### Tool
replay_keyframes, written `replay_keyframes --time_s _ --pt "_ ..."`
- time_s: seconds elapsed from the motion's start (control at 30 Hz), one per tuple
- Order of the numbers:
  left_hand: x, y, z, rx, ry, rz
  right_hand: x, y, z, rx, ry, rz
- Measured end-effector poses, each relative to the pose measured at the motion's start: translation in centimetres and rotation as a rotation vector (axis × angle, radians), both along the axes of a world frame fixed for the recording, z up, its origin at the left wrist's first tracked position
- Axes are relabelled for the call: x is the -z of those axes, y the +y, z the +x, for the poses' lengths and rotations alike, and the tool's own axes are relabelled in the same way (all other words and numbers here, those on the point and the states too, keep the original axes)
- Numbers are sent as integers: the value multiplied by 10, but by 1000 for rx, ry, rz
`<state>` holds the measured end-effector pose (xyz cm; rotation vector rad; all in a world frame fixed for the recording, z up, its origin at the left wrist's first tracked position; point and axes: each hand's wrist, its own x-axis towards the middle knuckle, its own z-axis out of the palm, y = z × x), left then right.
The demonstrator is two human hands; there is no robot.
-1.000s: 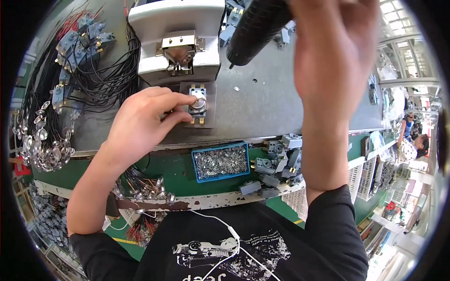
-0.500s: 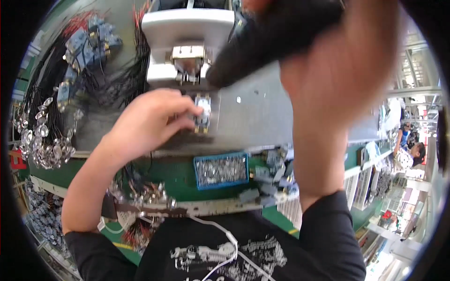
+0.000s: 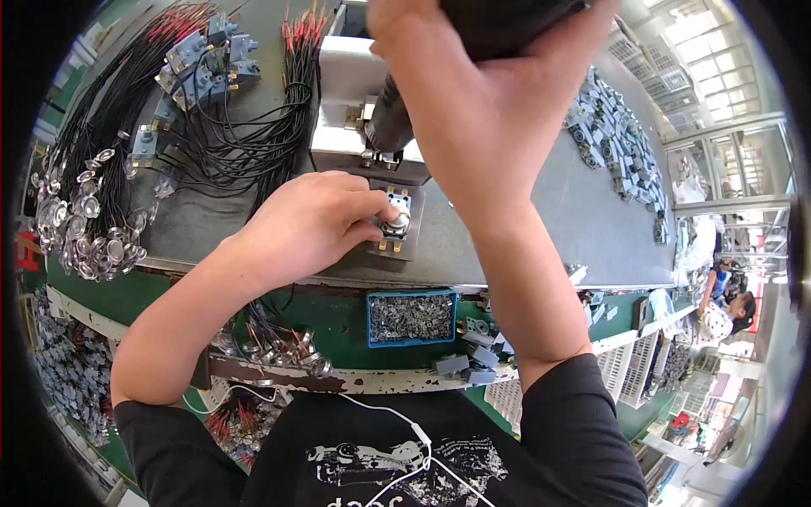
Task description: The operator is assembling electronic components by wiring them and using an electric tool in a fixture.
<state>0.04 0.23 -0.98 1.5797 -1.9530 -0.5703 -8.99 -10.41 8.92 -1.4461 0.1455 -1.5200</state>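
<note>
Black tool: one, right hand; component: one.

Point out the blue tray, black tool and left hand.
Blue tray point(image 3: 412, 343): head view, near rim.
Black tool point(image 3: 392, 123): head view, lower end.
Left hand point(image 3: 311, 211): head view, back of the hand.

Bright light washes out the far right; a soft sheen lies across the bench; straight edges bow, corners blacken.
</note>
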Motion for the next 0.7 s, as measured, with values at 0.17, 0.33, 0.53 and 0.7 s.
replay_keyframes --time_s 0.17,0.33,0.53,0.7 --pt "-7 -3 -2 12 -71 3 -11 -24 -6 -249 242 81" --pt "-1 -1 -4 -14 -26 -29 16 -66 -2 -258 -263 -553" --pt "-7 -1 -2 -24 -29 -9 9 -22 -47 -135 208 18" --pt "-5 -1 -3 -31 -19 0 9 -8 -46 -103 261 33"
